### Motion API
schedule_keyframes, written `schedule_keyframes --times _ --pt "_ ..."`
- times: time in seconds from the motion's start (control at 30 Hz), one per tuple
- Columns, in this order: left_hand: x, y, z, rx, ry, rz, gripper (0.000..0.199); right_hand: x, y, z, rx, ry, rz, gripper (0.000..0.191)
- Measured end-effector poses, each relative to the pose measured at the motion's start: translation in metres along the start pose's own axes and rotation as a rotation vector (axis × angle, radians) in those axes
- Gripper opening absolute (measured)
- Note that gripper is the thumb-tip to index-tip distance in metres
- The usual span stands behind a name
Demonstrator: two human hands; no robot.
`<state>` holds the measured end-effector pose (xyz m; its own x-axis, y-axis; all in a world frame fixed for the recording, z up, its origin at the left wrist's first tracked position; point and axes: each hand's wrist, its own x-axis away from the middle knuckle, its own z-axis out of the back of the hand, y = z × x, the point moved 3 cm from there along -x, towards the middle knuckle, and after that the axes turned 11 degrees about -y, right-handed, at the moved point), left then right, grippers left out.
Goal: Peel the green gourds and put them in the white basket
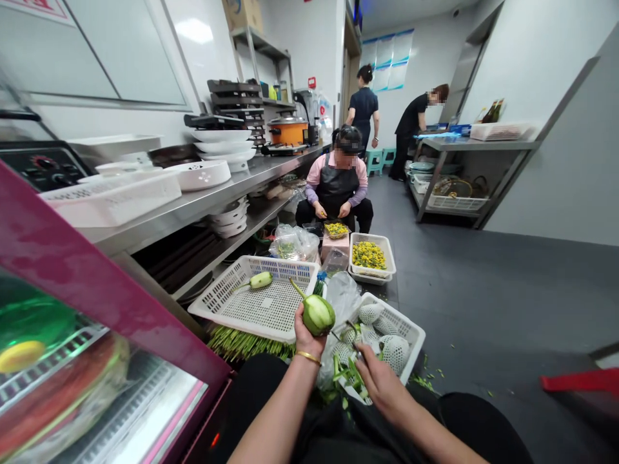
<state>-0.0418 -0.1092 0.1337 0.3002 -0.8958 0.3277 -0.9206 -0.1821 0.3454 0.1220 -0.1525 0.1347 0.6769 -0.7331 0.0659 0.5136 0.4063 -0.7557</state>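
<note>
My left hand point(310, 336) is wrapped round a green, partly peeled vegetable point(318, 314) with a long stem pointing up and left. To its right, my right hand point(380, 375) is closed on a peeler point(356, 348), which is apart from the vegetable. Below both hands sits a white basket point(414, 335) with net-wrapped produce point(395, 351) and green peel strips point(352, 377). A pale peeled vegetable point(261, 280) lies in the large white crate point(232, 312) on the left.
Green stalks point(246, 343) lie under the crate. Ahead, a seated person point(338, 180) works by a basket of yellow flowers point(368, 256). A steel counter point(193, 200) runs along the left. Two people stand farther back. A red object point(580, 381) is at the right.
</note>
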Motion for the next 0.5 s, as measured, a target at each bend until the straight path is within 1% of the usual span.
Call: schedule_keyframes --times 0.07,0.1,0.2,0.27,0.33,0.4,0.47,0.5 --pt "0.001 -0.003 0.001 0.014 -0.029 0.005 0.026 -0.003 -0.01 0.005 0.0 0.055 0.059 0.038" --pt "0.001 -0.004 0.001 0.019 -0.045 0.014 0.027 -0.002 -0.012 0.005 -0.008 0.062 0.081 0.038" --pt "-0.001 -0.003 0.007 0.001 -0.125 0.064 0.03 0.006 -0.01 0.004 -0.054 0.03 0.101 0.035" --pt "-0.002 -0.001 0.012 -0.048 -0.193 0.083 0.031 0.007 -0.01 0.014 -0.062 0.026 0.095 0.035" --pt "-0.003 -0.001 0.016 -0.097 -0.262 0.085 0.031 -0.002 -0.019 0.032 -0.031 0.032 0.074 0.036" --pt "-0.002 -0.003 0.019 -0.129 -0.317 0.091 0.033 -0.019 -0.034 0.047 0.021 -0.009 0.046 0.035" --pt "-0.002 -0.005 0.02 -0.141 -0.344 0.096 0.033 -0.03 -0.042 0.049 0.055 -0.047 0.022 0.035" --pt "-0.003 -0.004 0.021 -0.144 -0.336 0.089 0.032 -0.03 -0.042 0.044 0.058 -0.048 0.015 0.036"
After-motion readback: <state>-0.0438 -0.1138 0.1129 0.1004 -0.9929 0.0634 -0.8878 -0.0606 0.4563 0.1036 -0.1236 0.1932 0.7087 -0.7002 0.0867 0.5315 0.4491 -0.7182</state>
